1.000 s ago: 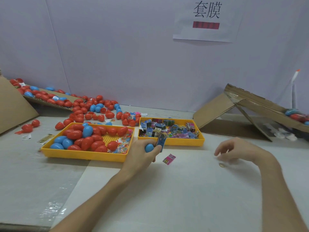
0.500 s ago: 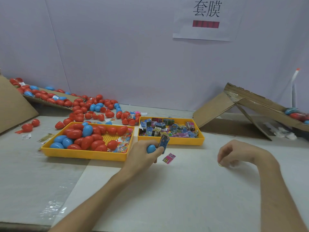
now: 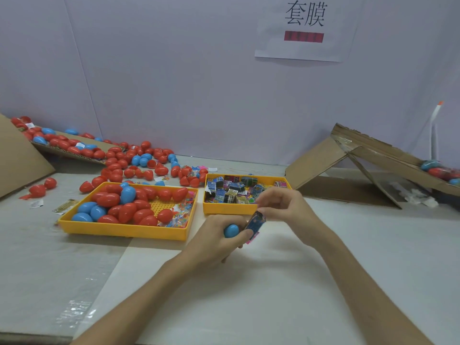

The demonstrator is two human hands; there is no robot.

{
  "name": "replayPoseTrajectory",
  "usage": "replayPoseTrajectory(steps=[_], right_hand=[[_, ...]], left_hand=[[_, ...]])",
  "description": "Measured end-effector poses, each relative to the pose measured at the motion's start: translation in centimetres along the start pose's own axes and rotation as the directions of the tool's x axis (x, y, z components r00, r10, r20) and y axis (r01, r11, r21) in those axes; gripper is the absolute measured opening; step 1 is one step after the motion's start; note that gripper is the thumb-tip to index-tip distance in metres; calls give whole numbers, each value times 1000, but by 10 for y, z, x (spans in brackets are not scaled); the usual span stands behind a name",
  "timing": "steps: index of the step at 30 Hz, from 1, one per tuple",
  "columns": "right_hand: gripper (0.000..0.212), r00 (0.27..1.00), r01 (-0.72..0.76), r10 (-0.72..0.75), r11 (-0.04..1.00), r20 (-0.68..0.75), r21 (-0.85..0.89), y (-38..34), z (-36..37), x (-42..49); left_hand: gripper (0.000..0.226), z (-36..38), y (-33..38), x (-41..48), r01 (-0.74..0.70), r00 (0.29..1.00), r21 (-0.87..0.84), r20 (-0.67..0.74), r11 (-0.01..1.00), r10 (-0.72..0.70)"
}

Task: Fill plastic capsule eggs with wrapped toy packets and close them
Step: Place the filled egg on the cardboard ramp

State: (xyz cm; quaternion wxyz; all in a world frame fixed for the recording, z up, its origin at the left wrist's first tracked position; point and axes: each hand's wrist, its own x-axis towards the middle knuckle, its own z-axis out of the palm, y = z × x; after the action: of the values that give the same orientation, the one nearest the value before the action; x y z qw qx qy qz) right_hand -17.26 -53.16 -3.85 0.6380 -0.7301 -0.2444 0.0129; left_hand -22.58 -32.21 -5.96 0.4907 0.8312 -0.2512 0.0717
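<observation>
My left hand (image 3: 214,242) grips a blue capsule egg (image 3: 231,230) low over the table, in front of the two trays. A blue wrapped toy packet (image 3: 255,221) stands upright against that egg, held at its lower end by my left fingers. My right hand (image 3: 283,205) is at the packet's top end and pinches it with curled fingertips. Whether the egg is open or closed is hidden by my fingers. A pink packet (image 3: 252,239) lies on the table just under the hands.
A yellow tray (image 3: 124,232) on the left holds red and blue eggs. A smaller yellow tray (image 3: 229,209) holds several wrapped packets. Loose eggs (image 3: 129,165) lie behind on the table and on a cardboard ramp. A folded cardboard chute (image 3: 348,165) stands at the right.
My right hand left a small object on the table at the right and moved left to the packet in my left hand. My left hand stayed in place with the egg.
</observation>
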Motion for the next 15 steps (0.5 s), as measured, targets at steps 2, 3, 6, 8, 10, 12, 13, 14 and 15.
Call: replayPoseTrajectory(steps=[2, 3, 6, 8, 10, 12, 13, 14, 15], right_hand=[[23, 999, 1, -1, 1000, 36, 1, 1, 6, 0], [23, 999, -3, 3, 1000, 43, 6, 1, 7, -1], [16, 999, -23, 21, 998, 34, 59, -1, 3, -1], [17, 999, -26, 24, 998, 32, 61, -2, 0, -2], [14, 999, -22, 20, 999, 45, 36, -3, 2, -2], [12, 997, -30, 28, 999, 66, 32, -3, 5, -2], [12, 997, -34, 31, 999, 74, 37, -4, 6, -3], [12, 996, -38, 35, 998, 78, 43, -4, 6, -3], [12, 996, -43, 39, 998, 79, 49, -5, 6, -3]], left_hand=[[32, 0, 2, -1, -9, 1000, 0, 16, 1000, 9], [32, -1, 3, -1, -9, 1000, 1, 15, 1000, 9], [29, -2, 3, 0, 8, 1000, -5, -14, 1000, -8], [29, -2, 2, 1, 18, 999, 2, -28, 1000, -18], [29, -2, 2, 2, 27, 999, 15, -35, 1000, -26], [29, -2, 1, 2, 38, 999, 24, -40, 999, -37], [29, -2, 1, 2, 41, 998, 26, -43, 999, -40], [30, -3, 1, 2, 44, 998, 28, -46, 999, -43], [30, -3, 0, 3, 47, 998, 31, -48, 998, -46]])
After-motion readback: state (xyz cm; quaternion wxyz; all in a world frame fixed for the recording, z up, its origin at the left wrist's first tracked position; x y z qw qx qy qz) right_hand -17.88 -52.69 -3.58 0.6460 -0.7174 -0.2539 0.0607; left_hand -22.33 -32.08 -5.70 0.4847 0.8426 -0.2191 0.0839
